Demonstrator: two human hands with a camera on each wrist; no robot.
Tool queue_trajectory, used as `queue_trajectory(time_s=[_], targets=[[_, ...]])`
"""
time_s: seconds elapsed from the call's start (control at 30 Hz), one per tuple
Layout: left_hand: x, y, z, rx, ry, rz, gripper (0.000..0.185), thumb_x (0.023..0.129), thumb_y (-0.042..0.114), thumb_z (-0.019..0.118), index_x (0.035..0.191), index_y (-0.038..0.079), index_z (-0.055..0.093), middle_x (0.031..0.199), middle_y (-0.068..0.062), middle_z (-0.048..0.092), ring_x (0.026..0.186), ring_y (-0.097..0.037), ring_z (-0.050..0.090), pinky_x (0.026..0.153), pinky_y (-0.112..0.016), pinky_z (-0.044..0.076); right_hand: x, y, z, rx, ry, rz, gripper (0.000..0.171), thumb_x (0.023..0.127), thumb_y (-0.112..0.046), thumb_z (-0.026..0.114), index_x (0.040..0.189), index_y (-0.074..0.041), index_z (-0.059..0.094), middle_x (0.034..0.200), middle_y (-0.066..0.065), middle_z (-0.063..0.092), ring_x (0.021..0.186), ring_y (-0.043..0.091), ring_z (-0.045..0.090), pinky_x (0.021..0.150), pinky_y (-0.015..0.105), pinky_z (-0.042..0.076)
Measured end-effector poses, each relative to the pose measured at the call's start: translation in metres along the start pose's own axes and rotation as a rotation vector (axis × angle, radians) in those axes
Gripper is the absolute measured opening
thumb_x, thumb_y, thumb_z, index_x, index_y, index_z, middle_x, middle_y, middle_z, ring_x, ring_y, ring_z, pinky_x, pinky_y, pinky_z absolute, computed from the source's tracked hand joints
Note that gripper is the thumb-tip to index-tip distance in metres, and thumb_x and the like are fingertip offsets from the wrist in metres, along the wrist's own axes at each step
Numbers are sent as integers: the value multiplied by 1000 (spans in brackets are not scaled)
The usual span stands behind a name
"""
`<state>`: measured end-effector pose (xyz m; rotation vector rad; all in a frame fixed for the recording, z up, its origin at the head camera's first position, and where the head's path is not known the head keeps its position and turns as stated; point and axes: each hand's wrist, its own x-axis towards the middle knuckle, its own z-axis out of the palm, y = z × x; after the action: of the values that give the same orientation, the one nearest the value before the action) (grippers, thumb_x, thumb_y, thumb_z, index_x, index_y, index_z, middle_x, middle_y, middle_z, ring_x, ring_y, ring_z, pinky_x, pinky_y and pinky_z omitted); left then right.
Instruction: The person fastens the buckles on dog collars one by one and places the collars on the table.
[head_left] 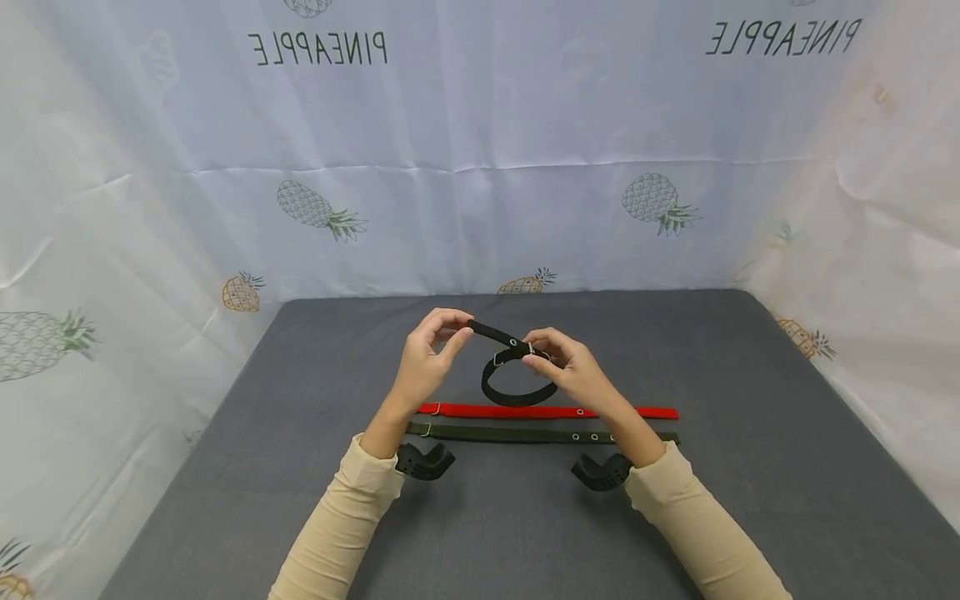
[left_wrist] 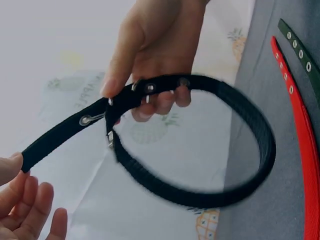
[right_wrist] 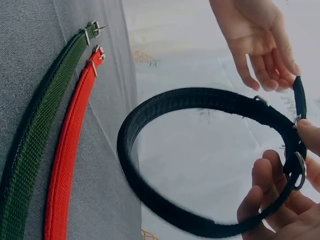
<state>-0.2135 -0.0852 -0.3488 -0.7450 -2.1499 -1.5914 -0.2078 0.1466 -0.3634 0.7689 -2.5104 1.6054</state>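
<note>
A black collar (head_left: pixel 519 400) is held up above the table, bent into a loop with its eyeleted end through the metal buckle. My left hand (head_left: pixel 422 360) pinches the strap's free tip between thumb and fingertips. With thumb and fingers my right hand (head_left: pixel 576 371) holds the collar at the buckle. In the left wrist view the buckle's prong (left_wrist: pixel 96 118) lies at an eyelet (left_wrist: pixel 85 120). A metal D-shaped ring (right_wrist: pixel 300 171) on the collar shows in the right wrist view, near the right hand's fingers.
A red collar (head_left: pixel 510 412) and a dark green collar (head_left: pixel 495 434) lie flat and side by side on the grey table (head_left: pixel 480 533). Black curved pieces (head_left: pixel 425 462) sit at the wrists. A pineapple-print curtain (head_left: pixel 480 225) surrounds the table's back and sides.
</note>
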Motion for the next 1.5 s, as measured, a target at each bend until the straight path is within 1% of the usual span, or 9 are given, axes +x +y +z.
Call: queue_trajectory(time_s=[0.27,0.43,0.67,0.83,0.93,1.0,1.23,1.4,1.5], targets=[[0,2,0,-22,-29,-15,20,94,4,60,111,-6,62,113,-20,61,103,-21,60,87,-17,52,0,0,2,30,4,-14,25,96,-8,58,120,-1,55,89,20,62,68,5,55,64,25,47],[0,2,0,-27,-27,-19,19,93,3,61,109,-6,63,111,-20,61,102,-20,60,88,-24,54,1,-1,3,73,-10,14,20,98,-6,53,117,1,53,84,13,58,67,15,54,67,28,49],[-1,2,0,-56,-30,-43,21,94,3,60,113,-5,61,113,-21,61,102,-3,58,89,-26,54,1,-3,3,93,-26,3,17,99,-6,50,114,1,51,79,3,53,64,16,53,68,30,49],[-2,-1,0,-90,-35,-69,24,94,3,58,116,-5,58,115,-23,61,99,6,57,90,-32,53,1,-3,2,115,-28,-20,19,100,-7,48,116,3,50,79,7,51,63,8,50,64,25,47],[-3,-2,2,-107,-41,-89,25,94,2,58,118,-6,57,116,-25,61,98,6,56,88,-28,53,1,-3,2,126,-29,-29,19,100,-7,48,116,4,49,77,14,50,63,8,49,64,23,46],[-4,-3,4,-115,-48,-108,26,94,2,58,119,-7,57,116,-25,61,98,4,57,87,-23,53,1,-3,2,133,-30,-30,20,100,-7,48,117,3,49,77,16,50,63,8,49,64,23,46],[-9,-4,15,-108,-125,-159,25,95,7,59,118,-4,60,115,-24,63,103,-21,63,90,-31,53,2,-5,4,166,-43,-24,21,101,-9,48,118,3,48,81,12,51,63,5,49,65,23,46],[-10,-4,23,-126,-198,-183,26,97,10,57,120,-3,59,118,-23,63,106,-31,62,91,-26,53,1,-7,5,172,-49,-42,23,102,-10,47,119,4,47,81,15,50,64,6,49,65,23,46],[-11,-5,26,-144,-231,-194,27,98,10,55,121,-4,58,118,-24,63,106,-37,63,92,-29,55,2,-9,6,174,-52,-51,22,101,-10,47,118,5,47,81,17,50,64,6,49,65,23,46]])
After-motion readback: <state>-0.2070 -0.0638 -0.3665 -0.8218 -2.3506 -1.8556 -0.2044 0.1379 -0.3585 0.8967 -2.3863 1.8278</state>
